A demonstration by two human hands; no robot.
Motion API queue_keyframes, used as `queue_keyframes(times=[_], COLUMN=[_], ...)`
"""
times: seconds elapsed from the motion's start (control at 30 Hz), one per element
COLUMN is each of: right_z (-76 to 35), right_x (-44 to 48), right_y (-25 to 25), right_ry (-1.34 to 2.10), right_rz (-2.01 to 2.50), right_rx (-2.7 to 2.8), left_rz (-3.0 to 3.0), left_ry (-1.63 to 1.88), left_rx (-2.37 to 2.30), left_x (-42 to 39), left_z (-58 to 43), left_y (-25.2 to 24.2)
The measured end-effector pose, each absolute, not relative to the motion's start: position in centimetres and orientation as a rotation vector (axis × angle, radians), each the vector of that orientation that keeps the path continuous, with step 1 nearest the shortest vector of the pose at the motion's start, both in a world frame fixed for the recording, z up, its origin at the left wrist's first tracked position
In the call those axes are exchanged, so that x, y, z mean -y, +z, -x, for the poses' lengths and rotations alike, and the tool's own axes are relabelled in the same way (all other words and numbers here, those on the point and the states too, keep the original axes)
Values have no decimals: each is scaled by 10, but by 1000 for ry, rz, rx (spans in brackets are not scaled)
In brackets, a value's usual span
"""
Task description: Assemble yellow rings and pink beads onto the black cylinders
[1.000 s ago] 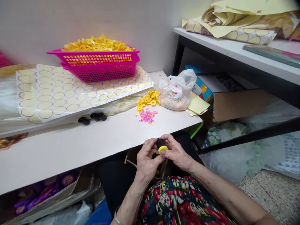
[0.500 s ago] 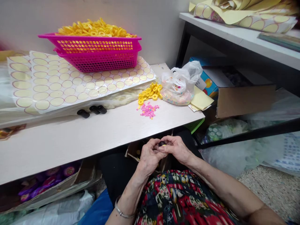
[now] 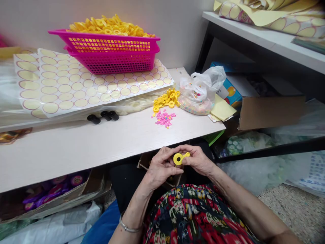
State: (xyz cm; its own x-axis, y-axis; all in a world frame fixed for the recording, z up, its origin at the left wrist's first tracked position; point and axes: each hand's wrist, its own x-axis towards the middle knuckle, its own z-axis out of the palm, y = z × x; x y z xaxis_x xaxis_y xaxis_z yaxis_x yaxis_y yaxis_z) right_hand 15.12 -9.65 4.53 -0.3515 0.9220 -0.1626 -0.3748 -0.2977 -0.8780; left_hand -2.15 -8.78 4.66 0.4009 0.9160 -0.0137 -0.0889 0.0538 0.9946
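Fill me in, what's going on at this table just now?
A person's right hand pinches a yellow tabbed ring by its tab, just off the near edge of the white table. The left hand is cupped beside the ring; whether it grips anything is hidden. On the table are a scatter of small pink beads, a pile of loose yellow rings, and three black cylinders farther left. Behind, two stacked magenta baskets, the top one heaped with yellow pieces, sit on label sheets.

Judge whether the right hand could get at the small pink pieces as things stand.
Probably yes: the small pink pieces lie uncovered on the white tabletop, with nothing standing between them and the right hand. That hand is holding a tabbed yellow ring, though, so it may have to let go first.
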Motion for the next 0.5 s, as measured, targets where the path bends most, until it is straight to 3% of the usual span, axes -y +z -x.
queue_keyframes(times=[0.2,0.5], right_z=[-151,-154], right_x=[99,90], right_y=[43,26], right_ry=[2064,2204], right_rz=[695,481], right_rx=[851,738], left_rz=[-1408,-1810], left_ry=[1052,1014], left_rx=[-915,-866], left_x=[87,87], left_z=[25,34], left_y=[46,54])
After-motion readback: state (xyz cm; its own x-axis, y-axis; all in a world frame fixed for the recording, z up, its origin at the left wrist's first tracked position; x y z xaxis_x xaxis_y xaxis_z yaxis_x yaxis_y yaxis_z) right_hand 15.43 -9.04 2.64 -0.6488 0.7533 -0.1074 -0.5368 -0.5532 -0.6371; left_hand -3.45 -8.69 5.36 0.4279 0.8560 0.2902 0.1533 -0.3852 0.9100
